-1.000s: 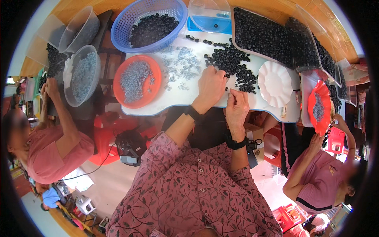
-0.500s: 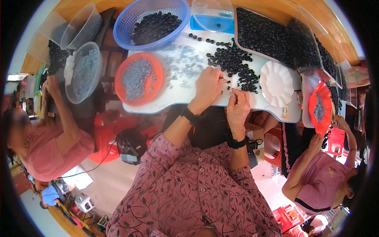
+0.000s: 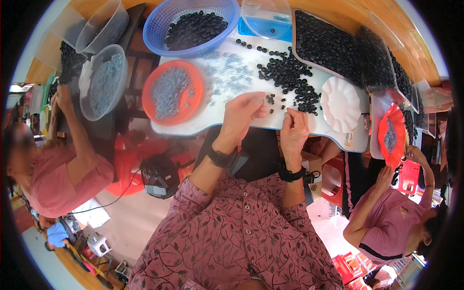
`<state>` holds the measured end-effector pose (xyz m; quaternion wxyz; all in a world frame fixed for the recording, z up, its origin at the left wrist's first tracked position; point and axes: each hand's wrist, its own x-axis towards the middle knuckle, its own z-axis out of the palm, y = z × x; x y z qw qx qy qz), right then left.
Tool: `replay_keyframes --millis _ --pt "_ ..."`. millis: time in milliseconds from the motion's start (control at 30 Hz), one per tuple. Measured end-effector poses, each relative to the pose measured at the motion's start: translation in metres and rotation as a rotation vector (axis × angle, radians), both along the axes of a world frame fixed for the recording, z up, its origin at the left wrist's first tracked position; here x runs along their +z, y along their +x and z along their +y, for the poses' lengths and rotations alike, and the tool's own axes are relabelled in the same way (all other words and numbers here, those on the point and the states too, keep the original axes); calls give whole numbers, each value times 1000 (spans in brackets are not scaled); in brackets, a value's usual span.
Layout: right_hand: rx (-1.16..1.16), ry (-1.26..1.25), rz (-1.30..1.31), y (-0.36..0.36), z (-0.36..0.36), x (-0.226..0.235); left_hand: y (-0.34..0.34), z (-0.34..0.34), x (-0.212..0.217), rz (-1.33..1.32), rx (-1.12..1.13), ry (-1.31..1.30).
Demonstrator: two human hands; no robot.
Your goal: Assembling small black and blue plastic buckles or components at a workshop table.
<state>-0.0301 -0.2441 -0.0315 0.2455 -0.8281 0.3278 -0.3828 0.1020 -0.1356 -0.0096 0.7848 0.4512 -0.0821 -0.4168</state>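
Observation:
My left hand (image 3: 241, 113) is raised over the near edge of the white table (image 3: 227, 113), fingers curled in toward the thumb. Anything between its fingertips is too small to make out. To its right, my right hand (image 3: 294, 126) has thumb and forefinger pinched together at the table edge, and what they hold is hidden. A few loose black ring-like parts (image 3: 270, 98) lie between the two hands. Just beyond them spreads a pile of the same small black parts (image 3: 290, 72). Small clear pieces (image 3: 227, 72) are scattered on the tabletop at left.
An orange-red plate (image 3: 195, 104) of clear pieces sits left, below a blue basket (image 3: 152, 36) of black parts. At right are a white scalloped plate (image 3: 340, 104) and a full tray (image 3: 326, 48). Co-workers in pink sit left (image 3: 72, 179) and right (image 3: 391, 222).
My left hand has drawn back left and toward me, away from the right hand, uncovering loose black parts. My right hand stays nearly in place.

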Motion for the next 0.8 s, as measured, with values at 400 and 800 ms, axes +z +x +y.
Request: replay_keyframes --millis 400,800 --pt "44 106 -4 14 20 9 -17 36 -5 265 -19 -196" --pt "18 6 146 18 23 6 -25 47 -9 280 -80 -172"
